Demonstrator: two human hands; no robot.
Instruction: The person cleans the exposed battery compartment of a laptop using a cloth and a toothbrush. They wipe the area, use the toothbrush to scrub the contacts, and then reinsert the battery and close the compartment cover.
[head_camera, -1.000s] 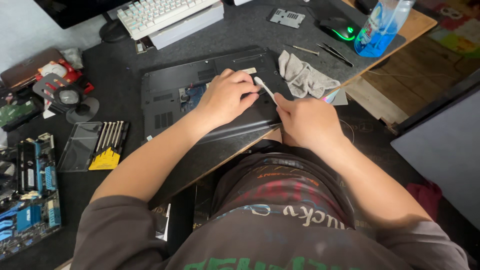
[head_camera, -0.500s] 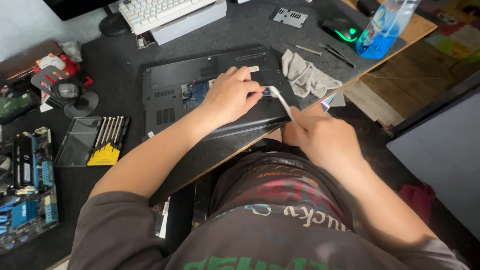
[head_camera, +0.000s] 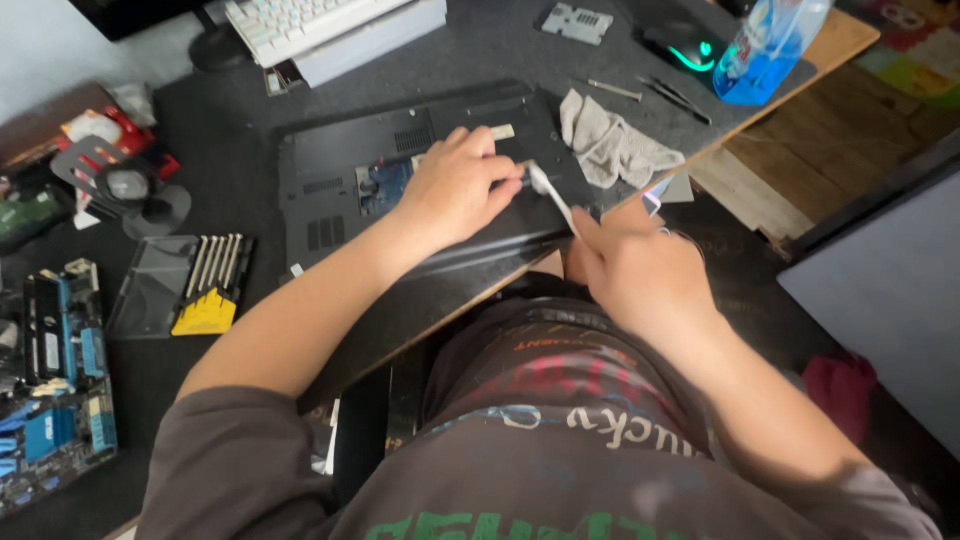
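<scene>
A black laptop (head_camera: 330, 165) lies upside down on the dark desk mat, with an open bay showing a blue board. My left hand (head_camera: 455, 190) rests flat on its underside beside that bay, pressing it down. My right hand (head_camera: 630, 265) is at the desk's front edge and grips a thin white brush-like tool (head_camera: 548, 192), whose tip reaches the laptop near my left fingers. A crumpled grey cloth (head_camera: 610, 145) lies just right of the laptop.
A white keyboard (head_camera: 300, 20) sits at the back. A screwdriver bit set (head_camera: 205, 280) in a clear case and a blue circuit board (head_camera: 55, 380) lie left. A blue spray bottle (head_camera: 765, 45), mouse (head_camera: 685, 45) and small tools (head_camera: 670, 95) are at back right.
My right hand has drawn back toward my body and the desk edge with the white tool. The left hand stays on the laptop.
</scene>
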